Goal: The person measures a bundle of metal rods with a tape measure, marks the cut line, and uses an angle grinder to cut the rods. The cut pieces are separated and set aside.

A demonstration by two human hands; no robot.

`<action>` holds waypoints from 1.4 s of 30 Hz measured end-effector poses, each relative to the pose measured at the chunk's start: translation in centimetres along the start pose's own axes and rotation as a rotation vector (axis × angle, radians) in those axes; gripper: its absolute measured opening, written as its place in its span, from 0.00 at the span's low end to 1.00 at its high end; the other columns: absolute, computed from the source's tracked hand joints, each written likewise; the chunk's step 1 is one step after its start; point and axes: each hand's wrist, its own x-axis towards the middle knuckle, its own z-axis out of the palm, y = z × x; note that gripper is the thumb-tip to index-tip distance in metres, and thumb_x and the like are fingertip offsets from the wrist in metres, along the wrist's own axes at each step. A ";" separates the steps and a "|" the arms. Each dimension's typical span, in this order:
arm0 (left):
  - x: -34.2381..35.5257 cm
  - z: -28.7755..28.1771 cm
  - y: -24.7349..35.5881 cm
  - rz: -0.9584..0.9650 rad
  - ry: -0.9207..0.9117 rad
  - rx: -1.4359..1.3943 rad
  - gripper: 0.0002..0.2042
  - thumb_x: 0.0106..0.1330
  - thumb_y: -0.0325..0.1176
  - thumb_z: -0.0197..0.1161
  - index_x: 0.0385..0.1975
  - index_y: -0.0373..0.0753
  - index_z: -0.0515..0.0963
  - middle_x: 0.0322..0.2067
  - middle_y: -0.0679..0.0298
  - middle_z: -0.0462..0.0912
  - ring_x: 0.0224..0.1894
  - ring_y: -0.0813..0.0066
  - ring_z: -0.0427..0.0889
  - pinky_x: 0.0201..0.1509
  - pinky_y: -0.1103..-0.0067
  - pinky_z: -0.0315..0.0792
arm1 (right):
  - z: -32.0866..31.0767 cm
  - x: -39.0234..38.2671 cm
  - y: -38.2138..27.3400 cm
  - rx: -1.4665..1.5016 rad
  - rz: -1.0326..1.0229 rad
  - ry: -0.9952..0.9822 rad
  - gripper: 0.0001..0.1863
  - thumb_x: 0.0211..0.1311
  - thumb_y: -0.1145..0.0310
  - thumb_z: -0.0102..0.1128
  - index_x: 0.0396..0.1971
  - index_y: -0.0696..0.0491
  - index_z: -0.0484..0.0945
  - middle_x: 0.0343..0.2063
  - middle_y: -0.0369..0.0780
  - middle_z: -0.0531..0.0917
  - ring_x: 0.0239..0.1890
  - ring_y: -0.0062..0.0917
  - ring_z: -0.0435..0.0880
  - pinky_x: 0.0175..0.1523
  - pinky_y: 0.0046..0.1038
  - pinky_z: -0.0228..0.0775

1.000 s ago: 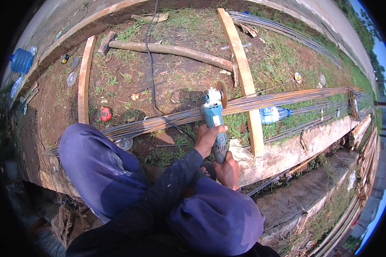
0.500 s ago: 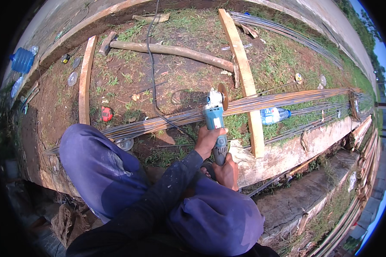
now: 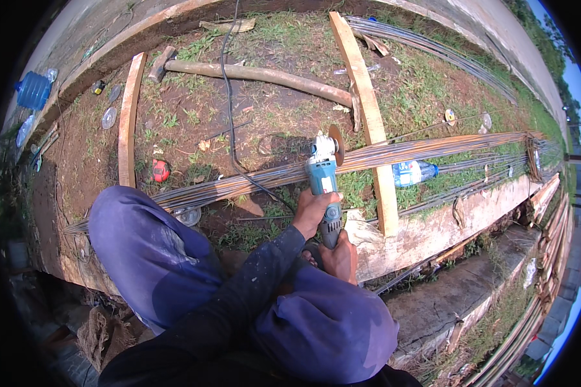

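Note:
A teal angle grinder (image 3: 321, 177) with a grey rear body is held in both hands. My left hand (image 3: 312, 213) wraps round its middle. My right hand (image 3: 340, 259), below it, is closed round the rear end. The brown cutting disc (image 3: 336, 144) stands on edge at the right of the grinder's pale head. It lies over a long bundle of thin rusty steel bars (image 3: 258, 184); whether it touches them I cannot tell. My right forearm is hidden behind my knee.
Two wooden battens (image 3: 368, 116) (image 3: 130, 122) flank the work. A black cable (image 3: 229, 109) runs across the soil past a sledgehammer (image 3: 258, 75). A red tape measure (image 3: 161, 171) lies near my left knee. Beside the right batten is a plastic bottle (image 3: 414, 173). More bars (image 3: 432, 45) lie at the far right.

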 end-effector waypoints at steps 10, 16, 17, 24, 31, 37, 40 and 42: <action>-0.2 -0.1 0.0 0.004 0.004 -0.002 0.13 0.55 0.36 0.70 0.37 0.37 0.79 0.31 0.67 0.78 0.32 0.78 0.77 0.38 0.75 0.71 | 0.6 0.0 0.2 0.031 0.015 -0.006 0.20 0.51 0.62 0.64 0.37 0.63 0.74 0.28 0.60 0.83 0.36 0.56 0.85 0.43 0.47 0.74; -0.1 -0.2 0.0 -0.002 0.002 0.004 0.13 0.55 0.36 0.70 0.37 0.37 0.78 0.30 0.68 0.78 0.32 0.78 0.77 0.37 0.75 0.70 | 0.7 0.0 0.3 0.020 0.006 -0.014 0.20 0.51 0.63 0.64 0.37 0.64 0.74 0.28 0.60 0.83 0.36 0.56 0.85 0.43 0.47 0.75; 0.0 -0.4 -0.1 0.003 -0.001 0.003 0.13 0.55 0.36 0.70 0.37 0.37 0.78 0.30 0.68 0.78 0.32 0.78 0.76 0.37 0.75 0.70 | 0.6 0.0 0.1 0.008 0.004 -0.016 0.20 0.51 0.63 0.64 0.37 0.64 0.74 0.28 0.60 0.83 0.36 0.56 0.85 0.43 0.47 0.75; 0.0 -0.3 -0.1 -0.005 -0.012 -0.008 0.15 0.55 0.36 0.70 0.39 0.37 0.78 0.32 0.67 0.78 0.33 0.77 0.77 0.38 0.74 0.70 | 0.7 0.2 0.3 0.014 -0.007 -0.012 0.19 0.51 0.65 0.64 0.37 0.64 0.74 0.28 0.61 0.83 0.36 0.57 0.84 0.44 0.47 0.74; 0.4 -0.5 -0.2 -0.037 -0.010 -0.052 0.15 0.55 0.36 0.71 0.38 0.37 0.79 0.32 0.67 0.79 0.33 0.77 0.78 0.38 0.75 0.71 | 0.3 0.1 0.0 -0.025 -0.056 0.008 0.19 0.51 0.64 0.64 0.37 0.64 0.75 0.28 0.61 0.83 0.36 0.58 0.84 0.43 0.49 0.74; 0.2 -0.4 -0.1 -0.019 0.001 -0.024 0.15 0.54 0.37 0.72 0.37 0.37 0.80 0.31 0.67 0.80 0.32 0.78 0.79 0.38 0.76 0.72 | 0.5 0.2 0.2 -0.039 -0.026 -0.010 0.20 0.51 0.64 0.65 0.38 0.65 0.75 0.29 0.61 0.83 0.37 0.58 0.84 0.44 0.48 0.75; 0.4 -0.6 -0.4 -0.025 0.007 -0.020 0.15 0.55 0.38 0.72 0.36 0.37 0.80 0.31 0.67 0.81 0.31 0.79 0.79 0.38 0.76 0.73 | 0.1 0.1 -0.1 -0.041 -0.033 -0.020 0.20 0.51 0.64 0.65 0.38 0.65 0.75 0.29 0.62 0.83 0.37 0.57 0.84 0.45 0.48 0.75; 0.6 -0.5 -0.4 -0.037 0.002 -0.010 0.14 0.55 0.37 0.73 0.37 0.37 0.80 0.31 0.67 0.82 0.31 0.79 0.79 0.38 0.76 0.73 | -0.4 0.0 -0.5 -0.035 -0.033 -0.026 0.21 0.50 0.64 0.65 0.38 0.65 0.75 0.30 0.62 0.83 0.37 0.57 0.84 0.45 0.49 0.75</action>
